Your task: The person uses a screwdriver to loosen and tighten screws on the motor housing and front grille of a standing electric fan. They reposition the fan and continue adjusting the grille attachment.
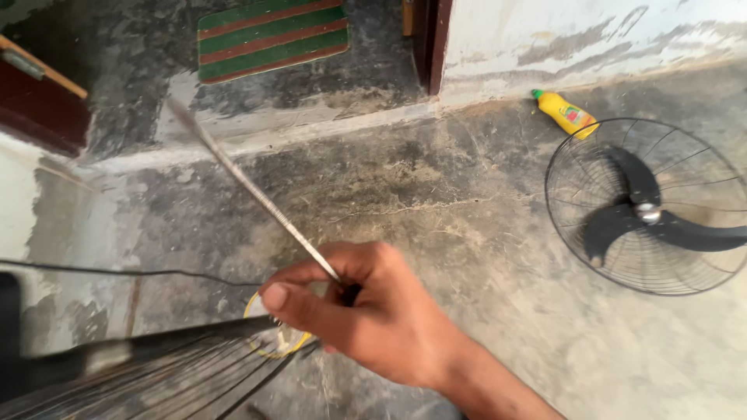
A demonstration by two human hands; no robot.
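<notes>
right hand [366,311] grips blurred screwdriver [249,187] (handle hidden)

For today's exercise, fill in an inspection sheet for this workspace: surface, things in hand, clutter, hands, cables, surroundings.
Surface: worn, stained grey concrete floor, cracked.
Things in hand: long thin metal rod, pointing up-left; dark wire fan grille beneath the hand, blurred.
Clutter: yellow plastic bottle with green cap lying by the wall; black three-blade fan in its round wire guard flat on the floor.
Hands: right hand gripping the rod; left hand nothing seen.
Cables: thin black cable at left.
Surroundings: green and red striped doormat, peeling white wall.
</notes>
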